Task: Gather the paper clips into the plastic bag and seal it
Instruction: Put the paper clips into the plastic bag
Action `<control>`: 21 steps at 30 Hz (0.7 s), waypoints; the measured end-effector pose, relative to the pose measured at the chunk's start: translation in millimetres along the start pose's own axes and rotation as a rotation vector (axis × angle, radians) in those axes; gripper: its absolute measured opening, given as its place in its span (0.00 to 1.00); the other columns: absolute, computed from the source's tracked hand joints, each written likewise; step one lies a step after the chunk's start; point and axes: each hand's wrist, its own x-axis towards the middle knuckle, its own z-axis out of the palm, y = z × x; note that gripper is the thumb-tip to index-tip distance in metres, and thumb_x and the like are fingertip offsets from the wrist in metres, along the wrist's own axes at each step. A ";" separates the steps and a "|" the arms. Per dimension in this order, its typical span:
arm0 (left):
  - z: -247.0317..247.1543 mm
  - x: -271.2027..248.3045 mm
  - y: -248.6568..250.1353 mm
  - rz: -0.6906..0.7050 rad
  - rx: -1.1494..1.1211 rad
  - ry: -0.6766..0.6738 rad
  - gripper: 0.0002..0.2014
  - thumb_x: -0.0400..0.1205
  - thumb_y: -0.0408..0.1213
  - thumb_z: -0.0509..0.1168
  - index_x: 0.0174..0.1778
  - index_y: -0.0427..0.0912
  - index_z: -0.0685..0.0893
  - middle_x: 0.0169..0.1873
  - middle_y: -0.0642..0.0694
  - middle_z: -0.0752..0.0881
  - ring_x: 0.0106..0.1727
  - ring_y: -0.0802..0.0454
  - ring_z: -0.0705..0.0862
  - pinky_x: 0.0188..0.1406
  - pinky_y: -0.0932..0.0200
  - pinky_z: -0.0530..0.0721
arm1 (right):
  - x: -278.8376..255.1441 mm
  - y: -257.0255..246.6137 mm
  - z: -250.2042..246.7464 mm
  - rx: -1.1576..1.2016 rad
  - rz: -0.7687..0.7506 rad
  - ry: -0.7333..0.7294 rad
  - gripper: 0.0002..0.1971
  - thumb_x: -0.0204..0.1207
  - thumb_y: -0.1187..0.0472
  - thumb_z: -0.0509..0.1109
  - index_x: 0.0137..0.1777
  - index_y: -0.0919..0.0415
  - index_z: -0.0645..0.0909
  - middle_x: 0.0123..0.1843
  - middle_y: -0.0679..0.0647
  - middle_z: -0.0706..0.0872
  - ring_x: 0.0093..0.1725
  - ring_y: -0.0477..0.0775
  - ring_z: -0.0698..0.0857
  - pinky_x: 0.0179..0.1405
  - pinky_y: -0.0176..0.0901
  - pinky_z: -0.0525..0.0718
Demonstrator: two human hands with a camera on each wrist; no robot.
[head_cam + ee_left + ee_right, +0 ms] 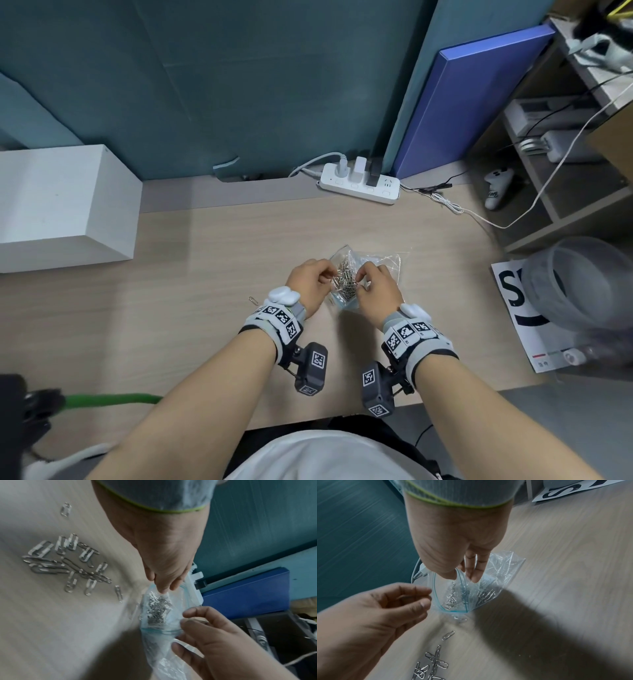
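A clear plastic bag (380, 258) with a blue zip rim lies on the wooden desk (212, 274), its mouth held wide. Several silver paper clips (157, 609) sit inside it. My left hand (308, 279) pinches one side of the rim; its fingertips (163, 588) rest on the plastic. My right hand (376, 286) pinches the opposite side, thumb and fingers (476, 573) on the rim. A loose pile of paper clips (68, 563) lies on the desk beside the mouth, also seen as the loose pile (435, 662) in the right wrist view. One stray clip (252, 300) lies left of my left wrist.
A white box (61, 205) stands at the left. A power strip (359, 186) with plugs lies at the back, and a blue board (472, 99) leans beside it. A grey bucket (582, 281) and a printed sheet (513, 308) sit at the right, next to shelves.
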 end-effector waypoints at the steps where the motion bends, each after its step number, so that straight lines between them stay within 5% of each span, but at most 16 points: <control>1: -1.9 -1.4 -8.3 -0.012 0.049 0.017 0.14 0.75 0.25 0.72 0.50 0.48 0.90 0.45 0.52 0.85 0.43 0.57 0.84 0.49 0.62 0.84 | -0.2 -0.5 0.0 0.004 0.001 -0.001 0.11 0.76 0.67 0.64 0.47 0.47 0.75 0.50 0.49 0.76 0.37 0.60 0.83 0.45 0.56 0.85; 5: -9.5 -14.7 -42.6 -0.074 0.223 -0.008 0.11 0.79 0.31 0.72 0.53 0.49 0.91 0.51 0.49 0.86 0.54 0.49 0.85 0.57 0.58 0.82 | -0.3 -0.6 -1.1 0.017 0.010 -0.010 0.12 0.74 0.69 0.64 0.48 0.49 0.75 0.51 0.51 0.76 0.39 0.61 0.81 0.46 0.58 0.84; 9: -9.2 -25.9 -54.4 0.027 0.388 -0.145 0.19 0.78 0.36 0.73 0.65 0.52 0.89 0.64 0.51 0.83 0.65 0.48 0.77 0.66 0.57 0.74 | -0.5 -0.4 -1.0 0.019 0.015 -0.016 0.13 0.74 0.69 0.65 0.50 0.50 0.74 0.49 0.51 0.76 0.39 0.61 0.80 0.45 0.57 0.83; 16: -8.0 -29.5 -54.3 0.204 0.522 -0.252 0.12 0.82 0.41 0.69 0.60 0.54 0.89 0.61 0.54 0.84 0.62 0.45 0.80 0.60 0.47 0.80 | 2.9 -0.1 -2.8 0.017 0.011 -0.022 0.13 0.74 0.70 0.65 0.51 0.51 0.73 0.52 0.52 0.77 0.42 0.59 0.81 0.48 0.56 0.82; 21: 1.9 -28.0 -49.1 0.357 0.663 -0.373 0.34 0.74 0.30 0.68 0.76 0.58 0.77 0.74 0.50 0.78 0.66 0.42 0.78 0.60 0.45 0.79 | 4.4 0.0 -8.7 -0.003 0.014 0.015 0.14 0.73 0.71 0.64 0.52 0.51 0.73 0.52 0.52 0.77 0.40 0.60 0.80 0.45 0.56 0.82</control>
